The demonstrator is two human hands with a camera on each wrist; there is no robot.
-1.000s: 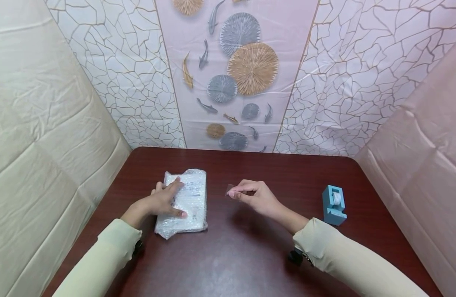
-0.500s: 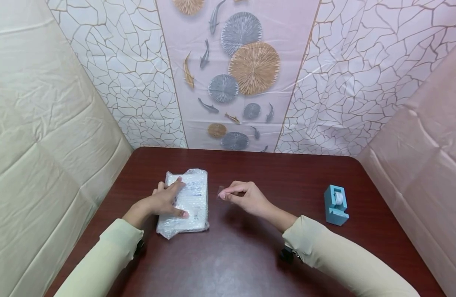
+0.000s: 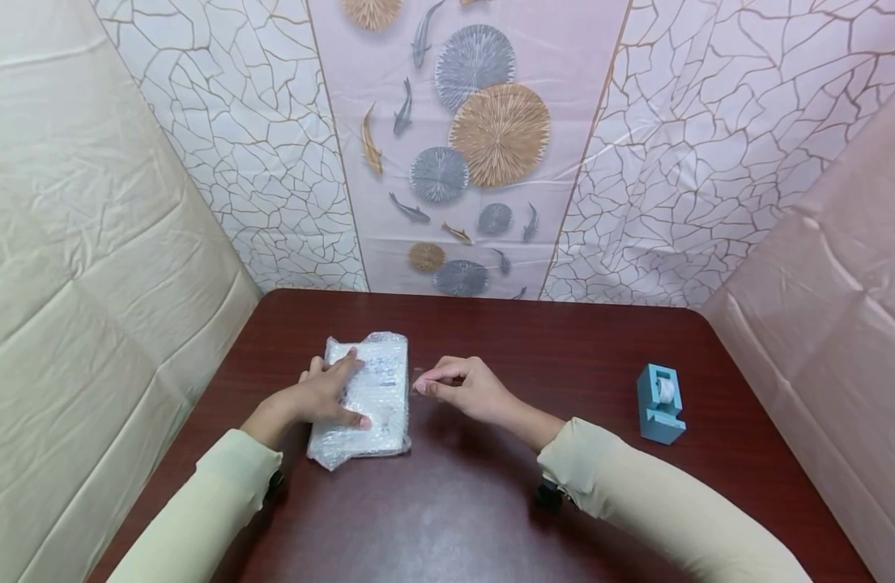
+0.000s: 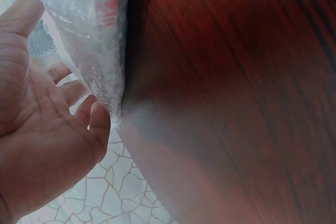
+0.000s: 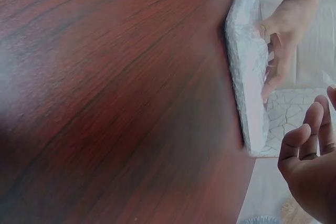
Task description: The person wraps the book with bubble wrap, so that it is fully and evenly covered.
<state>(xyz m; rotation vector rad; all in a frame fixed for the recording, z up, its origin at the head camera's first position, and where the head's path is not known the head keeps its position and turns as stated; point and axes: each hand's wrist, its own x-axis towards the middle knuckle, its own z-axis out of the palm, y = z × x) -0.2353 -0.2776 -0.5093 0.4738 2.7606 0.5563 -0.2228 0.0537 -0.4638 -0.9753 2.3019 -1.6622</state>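
A flat white package in bubble wrap (image 3: 377,397) lies on the dark red-brown table, left of the middle. My left hand (image 3: 312,398) rests on its left side, thumb and index finger spread over the top; the left wrist view shows the other fingers (image 4: 98,124) bent at the wrap's edge. Just right of the package, my right hand (image 3: 470,389) pinches a small piece of clear tape (image 3: 416,377) between thumb and index finger. The tape is faint, and a small gap separates it from the package. In the right wrist view, the right hand's other fingers (image 5: 310,127) are bent.
A blue tape dispenser (image 3: 661,405) with a roll of tape stands at the right side of the table (image 3: 447,510). Patterned cloth (image 3: 447,202) hangs behind the table, and pale cloth walls (image 3: 90,267) flank it.
My right hand has moved left toward the package with the piece of tape. The left hand stays on the package, which lies where it was.
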